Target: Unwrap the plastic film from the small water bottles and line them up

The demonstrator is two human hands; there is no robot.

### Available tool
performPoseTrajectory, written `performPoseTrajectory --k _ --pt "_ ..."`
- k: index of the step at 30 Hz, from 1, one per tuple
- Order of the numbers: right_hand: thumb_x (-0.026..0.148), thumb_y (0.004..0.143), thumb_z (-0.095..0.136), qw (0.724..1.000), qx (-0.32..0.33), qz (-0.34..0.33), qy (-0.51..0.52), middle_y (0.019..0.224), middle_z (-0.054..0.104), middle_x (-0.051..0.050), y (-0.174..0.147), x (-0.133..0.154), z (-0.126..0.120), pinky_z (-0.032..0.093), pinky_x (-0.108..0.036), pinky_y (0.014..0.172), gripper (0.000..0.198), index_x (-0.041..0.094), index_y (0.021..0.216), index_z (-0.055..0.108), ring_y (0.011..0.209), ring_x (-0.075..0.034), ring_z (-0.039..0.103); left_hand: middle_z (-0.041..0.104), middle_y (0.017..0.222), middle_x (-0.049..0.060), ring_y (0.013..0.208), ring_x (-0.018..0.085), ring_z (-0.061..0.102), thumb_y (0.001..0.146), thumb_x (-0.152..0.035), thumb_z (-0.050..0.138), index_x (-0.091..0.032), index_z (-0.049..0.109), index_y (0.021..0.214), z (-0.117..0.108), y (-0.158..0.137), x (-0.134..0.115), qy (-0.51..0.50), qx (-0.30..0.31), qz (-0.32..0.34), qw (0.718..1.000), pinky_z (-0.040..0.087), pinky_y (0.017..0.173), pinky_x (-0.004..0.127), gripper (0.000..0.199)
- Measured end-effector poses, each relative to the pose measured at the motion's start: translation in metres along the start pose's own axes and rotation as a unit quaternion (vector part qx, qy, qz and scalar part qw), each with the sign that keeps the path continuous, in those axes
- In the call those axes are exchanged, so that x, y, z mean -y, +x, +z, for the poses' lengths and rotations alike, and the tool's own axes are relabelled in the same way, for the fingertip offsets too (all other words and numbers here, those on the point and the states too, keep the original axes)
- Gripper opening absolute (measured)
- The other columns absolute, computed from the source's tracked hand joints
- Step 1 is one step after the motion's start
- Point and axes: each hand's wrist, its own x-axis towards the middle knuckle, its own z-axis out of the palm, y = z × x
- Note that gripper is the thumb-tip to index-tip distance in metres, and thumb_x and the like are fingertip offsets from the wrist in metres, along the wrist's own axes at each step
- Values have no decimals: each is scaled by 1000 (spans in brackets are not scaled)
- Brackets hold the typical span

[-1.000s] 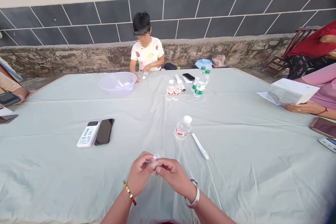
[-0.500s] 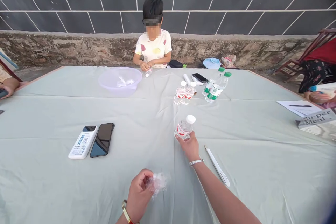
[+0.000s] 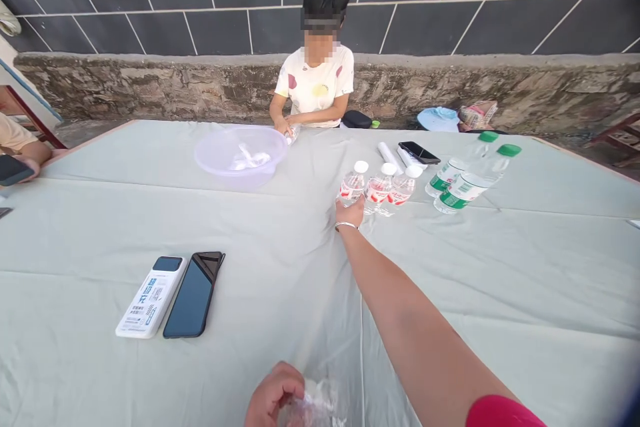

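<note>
The right hand (image 3: 350, 212) has carried its small bottle (image 3: 353, 185) far across the table, fingers wrapped around it, beside 2 others (image 3: 389, 188). The left hand (image 3: 274, 395) stays near, pinching crumpled plastic wrap (image 3: 315, 403).

Bright daylight; soft, warped edges

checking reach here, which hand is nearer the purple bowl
Right. The right hand is stretched far across the table, holding a small bottle right of the bowl; the left hand stays at the near edge, clutching crumpled plastic.
</note>
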Motion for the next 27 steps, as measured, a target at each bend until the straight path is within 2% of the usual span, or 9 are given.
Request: performPoseTrajectory --k 4,6,8,10,12,14,19,22,27 --pt "33 77 56 1000 -6 -24 18 134 46 -23 -34 -18 -14 42 -40 96 72 7 138 29 113 -28 55 53 83 6 70 16 51 78 -48 57 -21 59 73 -26 39 -52 47 -58 46 996 40 58 26 28" --pt "33 78 52 995 52 -77 30 131 49 -19 -62 -37 -24 48 -40 87 66 11 137 33 85 -22 64 55 87 5 74 16 53 78 -38 58 -22 60 77 -45 73 -90 108 -123 97 982 43 59 25 17" --pt "32 80 48 983 110 -148 23 124 53 -16 -88 -56 -33 51 -40 78 59 14 135 37 71 -18 61 56 89 4 78 16 54 78 -32 56 -21 61 79 -65 117 -129 184 -260 183 930 45 66 26 12" --pt "29 79 47 968 145 -206 3 114 57 -12 -104 -68 -38 52 -39 74 54 16 131 41 72 -18 60 56 92 4 86 17 56 78 -30 55 -20 62 84 -86 170 -161 259 -389 264 844 47 76 28 14" --pt "26 79 46 959 157 -235 -20 107 59 -10 -110 -72 -41 52 -39 74 50 17 128 44 74 -18 60 55 99 7 96 19 55 80 -25 51 -16 63 93 -105 226 -184 329 -454 287 777 45 86 31 20" --pt "25 79 46 955 162 -244 -41 108 59 -10 -111 -70 -42 53 -39 73 47 18 126 46 73 -18 60 52 112 11 108 20 52 84 -21 45 -11 60 106 -121 279 -198 404 -455 240 756 40 94 31 29" --pt "22 80 47 948 172 -256 -78 110 60 -8 -112 -65 -43 53 -37 74 42 21 123 49 77 -18 60 59 118 16 116 31 50 86 -32 51 -10 60 115 -140 357 -197 527 -303 59 792 33 99 46 37" --pt "22 80 47 944 178 -261 -95 113 59 -8 -113 -66 -42 52 -38 79 41 20 122 50 86 -20 61 65 109 19 107 34 57 88 -35 46 -11 64 108 -145 362 -190 538 -285 5 793 32 98 55 36" --pt "23 80 47 939 188 -265 -117 117 58 -8 -111 -68 -39 49 -38 86 40 20 119 53 102 -22 57 61 118 18 113 35 54 84 -24 47 -16 64 107 -154 335 -204 552 -285 -9 784 39 93 50 30"
